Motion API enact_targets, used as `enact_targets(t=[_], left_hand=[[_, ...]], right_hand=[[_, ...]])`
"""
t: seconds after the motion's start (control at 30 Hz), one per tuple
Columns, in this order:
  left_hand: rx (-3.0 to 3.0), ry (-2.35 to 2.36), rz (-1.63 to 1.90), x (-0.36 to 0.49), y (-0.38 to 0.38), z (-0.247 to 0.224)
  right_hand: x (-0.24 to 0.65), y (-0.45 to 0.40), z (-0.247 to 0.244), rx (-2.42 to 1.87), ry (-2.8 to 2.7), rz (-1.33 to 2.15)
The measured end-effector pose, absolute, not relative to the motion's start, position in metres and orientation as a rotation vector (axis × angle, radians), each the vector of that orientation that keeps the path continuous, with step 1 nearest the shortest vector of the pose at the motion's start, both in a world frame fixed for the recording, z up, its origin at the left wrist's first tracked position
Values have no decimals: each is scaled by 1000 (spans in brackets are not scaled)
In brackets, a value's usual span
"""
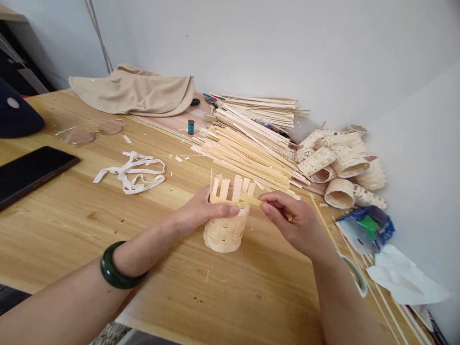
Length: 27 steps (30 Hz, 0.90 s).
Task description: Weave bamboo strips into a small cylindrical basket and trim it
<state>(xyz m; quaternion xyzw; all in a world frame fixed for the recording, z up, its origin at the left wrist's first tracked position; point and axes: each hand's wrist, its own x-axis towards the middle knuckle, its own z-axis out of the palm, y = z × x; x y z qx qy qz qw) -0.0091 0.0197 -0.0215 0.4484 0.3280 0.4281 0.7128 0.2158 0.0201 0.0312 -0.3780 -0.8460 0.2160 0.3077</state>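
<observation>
Basket (225, 232), woven below with bare stakes (236, 189) above, is on the near side of the strip pile (251, 155), gripped by the left hand (197, 211). The right hand (293, 223), also nearside of the pile, pinches a yellowish strip (253, 200) reaching the stakes. Weaving a row seems underway; the next move probably calls for threading between stakes.

woven basket (225, 230): pale, cylindrical, roughly upright | uprights (236, 188): bare above weave | thin strip (254, 200): yellowish, extending rightward
</observation>
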Motion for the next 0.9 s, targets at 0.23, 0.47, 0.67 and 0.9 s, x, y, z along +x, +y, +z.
enact_targets(t=[0.23,0.47,0.67,0.9], left_hand=[[888,629,756,-8,16,-18],[753,511,624,-5,16,-24],[776,559,670,-6,17,-24],[671,402,582,-6,16,-27]], right_hand=[[222,21,32,-883,-2264,792],[220,25,31,-828,-2262,911],[218,20,31,-1018,-2239,708],[207,18,20,-689,-2130,526]])
